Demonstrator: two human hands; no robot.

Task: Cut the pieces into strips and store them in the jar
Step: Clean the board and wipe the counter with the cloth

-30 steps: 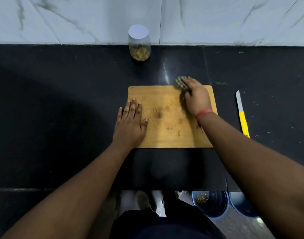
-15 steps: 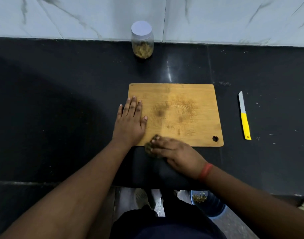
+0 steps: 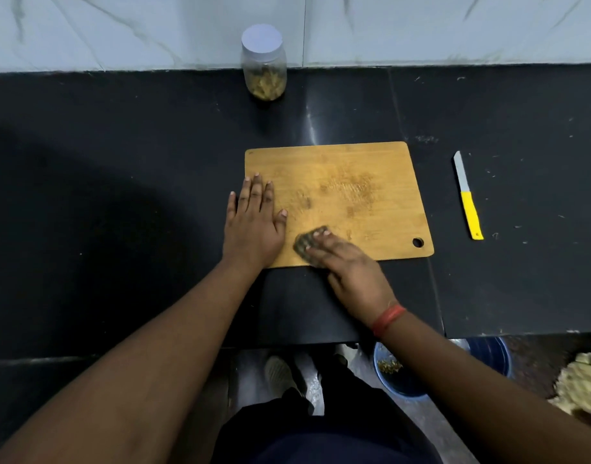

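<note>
A wooden cutting board (image 3: 354, 182) lies on the black counter, bare except for faint stains. My left hand (image 3: 254, 226) rests flat on the board's left edge, fingers straight. My right hand (image 3: 351, 272) holds a dark scrub pad (image 3: 304, 242) against the board near its front edge, fingers over the pad and thumb beside it. A clear jar (image 3: 263, 73) with a white lid on it stands at the back by the wall, with yellowish strips inside. A yellow-handled knife (image 3: 468, 199) lies on the counter right of the board.
Small crumbs dot the counter (image 3: 521, 279) to the right. Below the counter's front edge stand a blue bucket (image 3: 398, 380) with scraps inside and a second blue bucket (image 3: 491, 356). A pale lump (image 3: 582, 386) lies at the far right.
My right hand dragged the scrub pad from the board's far edge to its front edge, then back a little onto the board. The left hand stayed in place.
</note>
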